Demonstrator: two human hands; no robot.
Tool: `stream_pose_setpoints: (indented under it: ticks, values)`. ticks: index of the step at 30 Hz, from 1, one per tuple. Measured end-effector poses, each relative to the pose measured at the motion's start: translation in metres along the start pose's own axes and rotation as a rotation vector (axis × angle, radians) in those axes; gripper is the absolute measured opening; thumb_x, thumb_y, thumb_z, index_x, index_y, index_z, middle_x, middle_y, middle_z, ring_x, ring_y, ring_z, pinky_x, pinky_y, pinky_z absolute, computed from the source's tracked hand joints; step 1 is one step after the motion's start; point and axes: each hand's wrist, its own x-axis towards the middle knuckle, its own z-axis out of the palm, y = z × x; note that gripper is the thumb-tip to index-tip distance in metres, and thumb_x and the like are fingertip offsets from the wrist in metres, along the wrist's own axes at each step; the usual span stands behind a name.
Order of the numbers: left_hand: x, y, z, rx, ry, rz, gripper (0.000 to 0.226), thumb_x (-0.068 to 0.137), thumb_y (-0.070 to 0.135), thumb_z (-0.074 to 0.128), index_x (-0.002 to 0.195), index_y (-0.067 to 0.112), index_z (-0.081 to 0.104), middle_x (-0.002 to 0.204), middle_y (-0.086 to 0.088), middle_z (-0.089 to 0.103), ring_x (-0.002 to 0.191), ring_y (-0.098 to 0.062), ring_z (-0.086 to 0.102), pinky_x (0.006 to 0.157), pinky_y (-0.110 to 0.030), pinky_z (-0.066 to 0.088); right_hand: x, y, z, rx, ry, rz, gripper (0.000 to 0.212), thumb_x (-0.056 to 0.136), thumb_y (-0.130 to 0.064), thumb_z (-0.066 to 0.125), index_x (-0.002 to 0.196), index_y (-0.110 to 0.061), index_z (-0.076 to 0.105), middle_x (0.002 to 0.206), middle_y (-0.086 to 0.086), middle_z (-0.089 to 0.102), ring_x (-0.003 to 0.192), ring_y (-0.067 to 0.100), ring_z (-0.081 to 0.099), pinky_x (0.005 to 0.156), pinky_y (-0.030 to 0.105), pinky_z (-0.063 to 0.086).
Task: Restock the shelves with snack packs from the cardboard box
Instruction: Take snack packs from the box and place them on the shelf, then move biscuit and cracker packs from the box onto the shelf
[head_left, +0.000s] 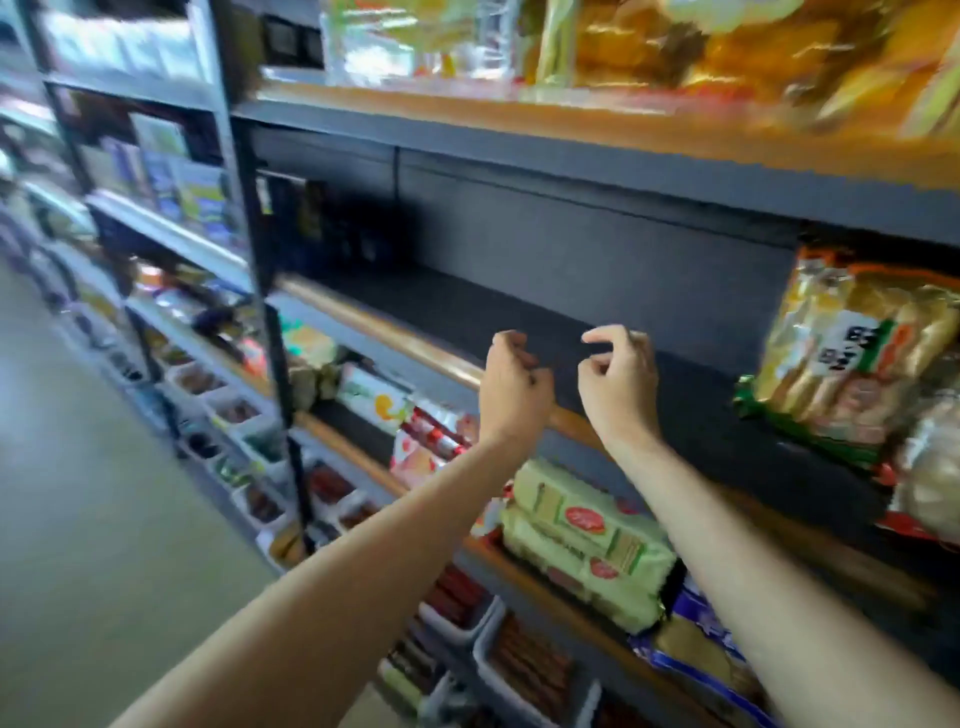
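Both hands hover empty at the wooden front edge of the dark, mostly bare middle shelf (467, 306) — left hand (511, 387) loosely curled, right hand (618, 379) half-open, neither grasping anything. An orange-and-green snack pack (852, 364) stands at the shelf's right end; the cardboard box is out of view. This looks like a between-packs step — next calls for fetching another pack from the box.

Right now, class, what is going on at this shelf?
A person stands at store shelving with both arms raised to the middle shelf, whose dark surface is mostly bare. The left hand and right hand are loosely curled at its front edge, holding nothing. A pack of rice crackers already sits at the right end of that shelf. Green wafer packs fill the shelf below. No cardboard box is in view.
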Motion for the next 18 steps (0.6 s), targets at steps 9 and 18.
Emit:
stream_pose_setpoints:
  ticks: [9, 18]
  values:
    - [-0.145, -0.134, -0.335, 0.297, 0.569, -0.552, 0.021, 0.085, 0.008, 0.051, 0.106, 0.007, 0.047, 0.106, -0.015, 0.055, 0.100, -0.034, 0.056, 0.084, -0.039, 0.047, -0.207, -0.183, 0.198, 0.019, -1.026, -0.316, 0.029, 0.087, -0.010, 0.053, 0.115, -0.003, 0.055, 0.123, 0.018, 0.052, 0.111, 0.033, 0.053, 0.088, 0.032, 0.041]
    - [-0.344, -0.190, -0.569, 0.584, 0.822, -0.844, 0.032, 0.087, 0.012, 0.052, 0.117, 0.003, 0.046, 0.119, -0.017, 0.054, 0.110, -0.033, 0.052, 0.092, -0.040, 0.044, -0.465, -0.313, 0.288, 0.048, -1.585, -0.517, 0.006, 0.085, -0.005, 0.054, 0.082, -0.007, 0.059, 0.090, 0.013, 0.054, 0.083, 0.020, 0.048, 0.055, 0.025, 0.033]
